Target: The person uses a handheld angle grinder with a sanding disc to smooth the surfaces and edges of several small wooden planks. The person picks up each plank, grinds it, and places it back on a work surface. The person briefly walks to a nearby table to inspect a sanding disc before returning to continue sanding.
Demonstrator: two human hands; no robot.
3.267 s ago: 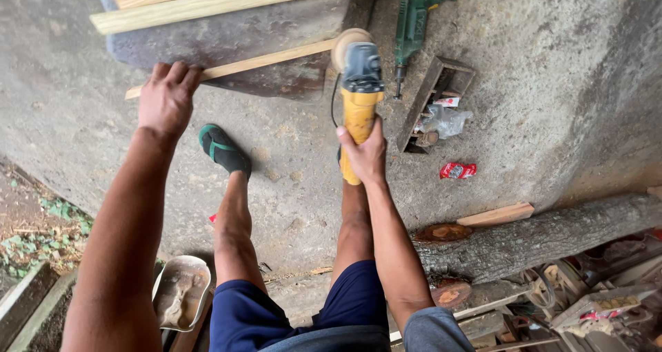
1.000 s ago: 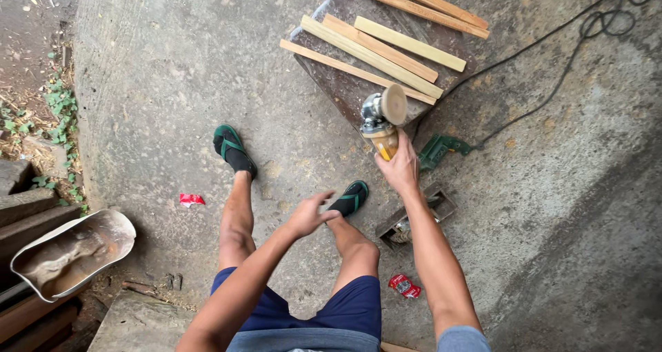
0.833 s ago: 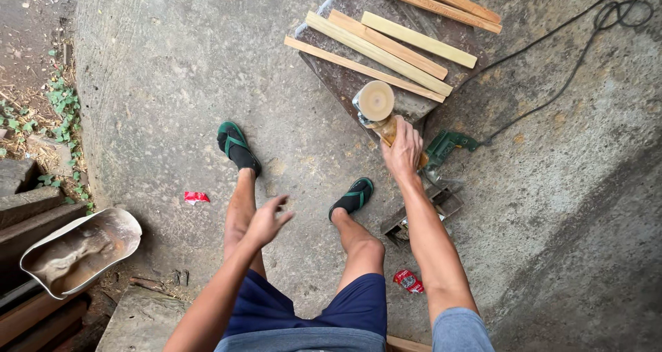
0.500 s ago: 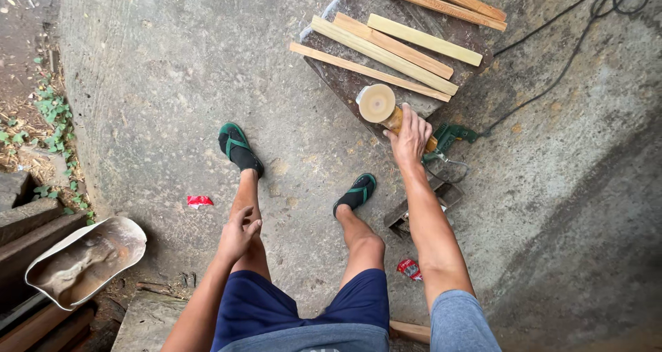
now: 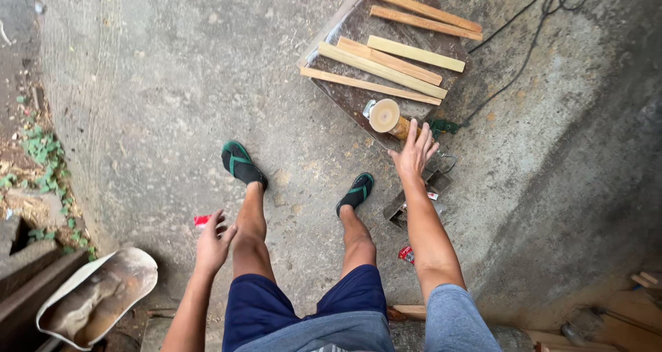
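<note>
Grinder [image 5: 390,119] lies on its side at the near edge of the dark board [image 5: 348,31] on the concrete floor [image 5: 152,97], tan sanding disc facing up and left, yellow body running under the right hand [image 5: 414,153]. Right hand hovers over the body with fingers spread, grip released, not closed on the tool; whether the fingertips touch it cannot be told. Left hand [image 5: 213,242] hangs loose beside the left knee, grip released, holding nothing. Five wooden strips [image 5: 381,69] lie across the board just beyond the disc, the nearest one close to its rim. Black cord [image 5: 531,45] runs from the tool's area off to the far right in a loose coil. Risks, as judged: disc may be live if the switch is knocked, and bare fingers sit just beside it; the tool rests at the board's edge and could roll off toward the sandalled right foot [image 5: 357,190]; cord slack could snag a strip; open footwear gives no cover. Small tray [image 5: 407,207] of bits sits just beside the right forearm, easy to kick.
</note>
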